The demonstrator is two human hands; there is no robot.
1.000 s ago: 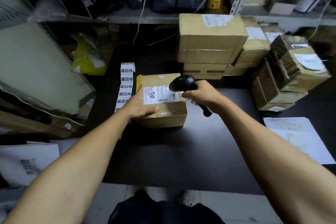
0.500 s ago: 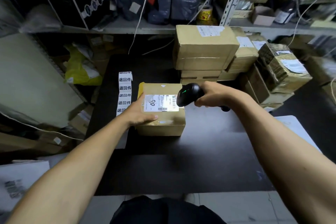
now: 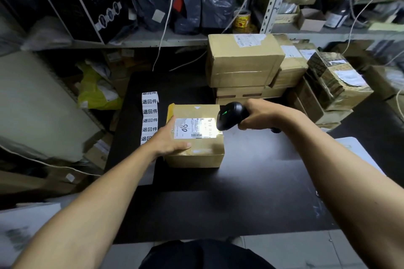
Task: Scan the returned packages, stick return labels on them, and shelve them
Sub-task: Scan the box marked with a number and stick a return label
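Note:
A small cardboard box (image 3: 201, 155) stands on the black table (image 3: 240, 192), with a white shipping label (image 3: 194, 128) on top. My left hand (image 3: 169, 141) grips the box's left top edge, thumb lying along the top. My right hand (image 3: 260, 114) holds a black barcode scanner (image 3: 230, 116) just right of the box, its head aimed at the label. A bright patch of scanner light falls on the label's right part, and a green light shows on the scanner. A strip of white return labels (image 3: 149, 116) lies on the table left of the box.
Stacked cardboard packages (image 3: 244, 59) fill the table's back right, with taped parcels (image 3: 336, 81) further right. Metal shelving (image 3: 271, 0) behind holds dark bags, a black box and a tape roll (image 3: 242, 18). A yellow bag (image 3: 96, 91) lies at the left. White sheets lie at the table's right edge.
The scanner has dropped closer to the box's right top edge, and its light now falls on the shipping label. My left hand keeps its hold on the box.

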